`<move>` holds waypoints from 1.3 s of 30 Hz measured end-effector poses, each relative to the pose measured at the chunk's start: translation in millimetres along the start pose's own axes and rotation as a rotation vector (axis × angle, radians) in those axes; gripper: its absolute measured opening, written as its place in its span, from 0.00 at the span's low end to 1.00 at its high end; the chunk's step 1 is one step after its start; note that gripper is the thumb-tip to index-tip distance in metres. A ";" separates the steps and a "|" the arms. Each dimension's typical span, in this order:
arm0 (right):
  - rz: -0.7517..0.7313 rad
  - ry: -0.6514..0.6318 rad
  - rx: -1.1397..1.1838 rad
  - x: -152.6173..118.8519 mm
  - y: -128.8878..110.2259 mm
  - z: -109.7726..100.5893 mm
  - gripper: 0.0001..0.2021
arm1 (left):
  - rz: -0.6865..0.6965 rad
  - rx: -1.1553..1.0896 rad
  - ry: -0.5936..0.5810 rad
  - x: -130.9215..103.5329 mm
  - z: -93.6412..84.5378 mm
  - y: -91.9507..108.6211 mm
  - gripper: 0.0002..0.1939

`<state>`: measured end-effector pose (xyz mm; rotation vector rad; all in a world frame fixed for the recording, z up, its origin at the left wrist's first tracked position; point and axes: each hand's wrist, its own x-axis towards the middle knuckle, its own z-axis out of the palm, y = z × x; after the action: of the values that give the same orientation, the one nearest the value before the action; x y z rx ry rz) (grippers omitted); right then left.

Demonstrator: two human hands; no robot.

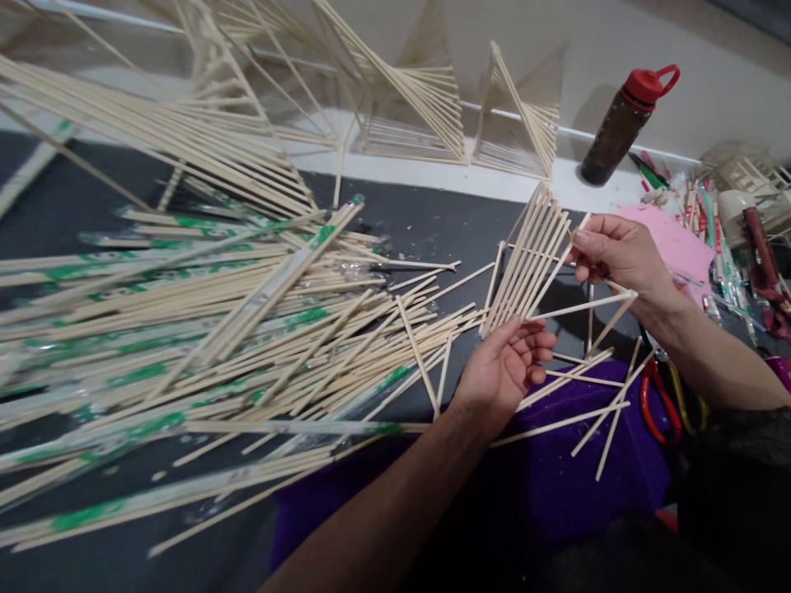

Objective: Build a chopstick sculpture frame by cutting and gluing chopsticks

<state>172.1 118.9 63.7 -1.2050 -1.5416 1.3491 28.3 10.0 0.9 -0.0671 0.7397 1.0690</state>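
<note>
A small frame of wooden sticks [525, 255], with several sticks fanned side by side, stands between my two hands. My left hand [507, 366] is palm up at its lower edge, thumb and forefinger pinched on the bottom end of the frame, the other fingers curled. My right hand [611, 251] pinches the upper end of a pale stick [556, 276] along the fan's right side. Below the hands, loose sticks [568, 424] lie across purple cloth [636, 445].
Wrapped and loose sticks [247, 313] cover the left side of the dark table [408, 214]. Larger stick structures [426, 99] stand along the wall. A red-lidded bottle [618, 128] is at the back, pink paper [671, 243] right, and red-handled scissors [658, 403] near my right forearm.
</note>
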 end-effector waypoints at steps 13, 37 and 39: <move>0.020 -0.039 -0.011 0.4 -2.3 -1.1 0.14 | -0.006 -0.005 0.013 -0.3 1.9 0.5 0.16; 0.098 -0.004 0.051 1.6 6.8 -0.4 0.14 | 0.046 0.082 0.034 -1.1 1.0 0.8 0.08; 0.101 -0.014 0.055 3.2 8.7 -0.6 0.14 | 0.044 0.075 0.056 -1.8 1.6 0.7 0.08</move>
<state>173.3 122.2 55.2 -1.2563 -1.4603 1.4586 28.1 9.6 3.3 -0.0167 0.8341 1.0841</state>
